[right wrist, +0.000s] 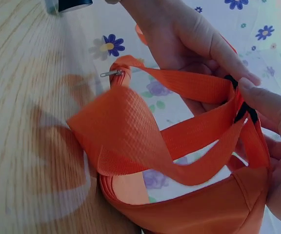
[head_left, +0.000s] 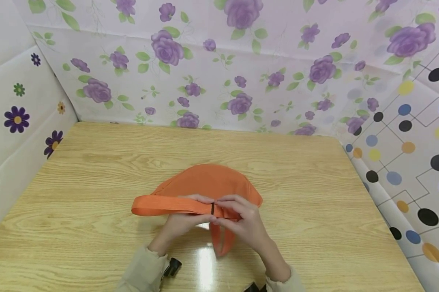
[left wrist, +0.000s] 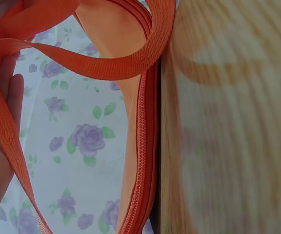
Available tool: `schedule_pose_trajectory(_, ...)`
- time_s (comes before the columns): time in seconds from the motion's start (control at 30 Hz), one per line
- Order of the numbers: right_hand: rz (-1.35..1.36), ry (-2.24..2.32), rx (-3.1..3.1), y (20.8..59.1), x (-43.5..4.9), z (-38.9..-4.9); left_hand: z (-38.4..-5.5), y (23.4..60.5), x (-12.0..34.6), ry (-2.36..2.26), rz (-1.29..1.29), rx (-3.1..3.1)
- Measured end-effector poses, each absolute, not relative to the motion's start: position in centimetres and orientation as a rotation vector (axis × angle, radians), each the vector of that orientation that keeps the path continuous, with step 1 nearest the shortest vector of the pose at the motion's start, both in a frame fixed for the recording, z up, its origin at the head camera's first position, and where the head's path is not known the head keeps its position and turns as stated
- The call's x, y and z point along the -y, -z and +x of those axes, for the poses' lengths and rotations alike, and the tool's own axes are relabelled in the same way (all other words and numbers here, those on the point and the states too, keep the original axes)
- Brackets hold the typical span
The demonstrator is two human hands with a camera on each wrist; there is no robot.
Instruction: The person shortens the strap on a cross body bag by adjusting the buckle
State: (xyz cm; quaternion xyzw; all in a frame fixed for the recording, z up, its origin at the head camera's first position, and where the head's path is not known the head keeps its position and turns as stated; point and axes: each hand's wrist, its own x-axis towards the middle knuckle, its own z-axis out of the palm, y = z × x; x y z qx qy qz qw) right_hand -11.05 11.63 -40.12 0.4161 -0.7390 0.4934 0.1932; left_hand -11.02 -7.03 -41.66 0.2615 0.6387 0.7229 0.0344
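An orange waist bag stands on the table, with a zipper along its edge and a metal zipper pull. Its orange webbing strap loops out to the left. My left hand holds the strap just left of a small black slider, thumb on the near side. From the right, my right hand pinches the strap at that slider, and both thumbs nearly meet there. Another strap loop hangs below the hands. Some fingertips are hidden behind the webbing.
The wood-grain table surrounds the bag. Behind it rises a flowered cloth wall, with patterned side walls at left and right. Black camera mounts sit at both wrists near the front.
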Motion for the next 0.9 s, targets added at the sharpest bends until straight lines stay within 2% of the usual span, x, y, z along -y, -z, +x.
schedule_pose_trajectory(0.4, 1.12, -1.357, 2.174, 38.0, -12.0, -10.4, -11.0, 41.4, 7.2, -2.238, 0.824, -1.996)
schedule_pose_trajectory(0.9, 1.117, -1.375, 2.064, 40.6, -12.2, -11.3, -11.1, 41.6, 7.3, -2.253, 0.858, -1.989)
